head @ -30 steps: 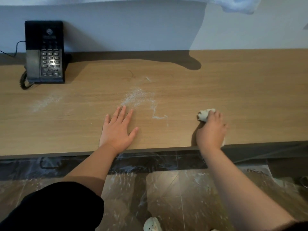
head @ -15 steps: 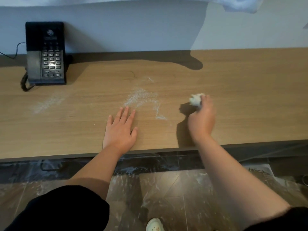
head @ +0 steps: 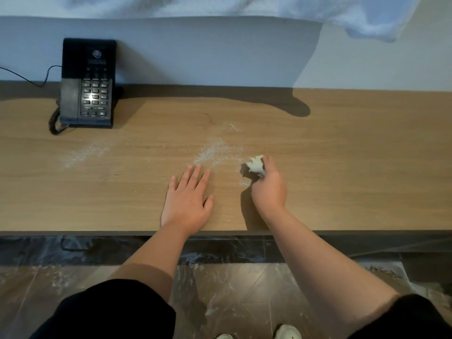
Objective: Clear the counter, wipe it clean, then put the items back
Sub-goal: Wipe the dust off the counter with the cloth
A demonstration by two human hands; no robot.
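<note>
The long, light-brown wood-grain worktop (head: pixel 354 155) runs across the whole view, its dark front edge nearest the person and its back edge against a pale wall (head: pixel 220 50). Below the front edge lies a dark, glossy marbled floor (head: pixel 232 289) streaked with white smears. A pale blue-white fabric (head: pixel 367 18) hangs into the top of the view and throws a broad shadow over the wall and the back of the worktop.

At the back left of the worktop stands a black desk telephone (head: pixel 86 84) with a grey handset and a keypad; its coiled cord curls down at its left side and a thin cable leads off to the left.

The left hand (head: pixel 187 201) lies flat on the worktop near the front edge, palm down, fingers straight and slightly spread — it holds nothing. The right hand (head: pixel 269 189) is just beside it, to the right and a little farther back, its fingers curled round a small crumpled white wad of tissue or cloth (head: pixel 255 164), which pokes out past the fingertips and is pressed to the wood.

A patch of white powder (head: pixel 215 151) is scattered on the worktop just beyond the left fingertips and close to the left of the wad. A fainter streak of powder (head: pixel 83 154) lies well to the left, in front of the telephone. A few thin white traces sit just under the wad, by the right hand's shadow.

Both forearms are bare, with black sleeves at the bottom of the view — and the toes of pale shoes (head: pixel 288 333) show at the lower edge.
</note>
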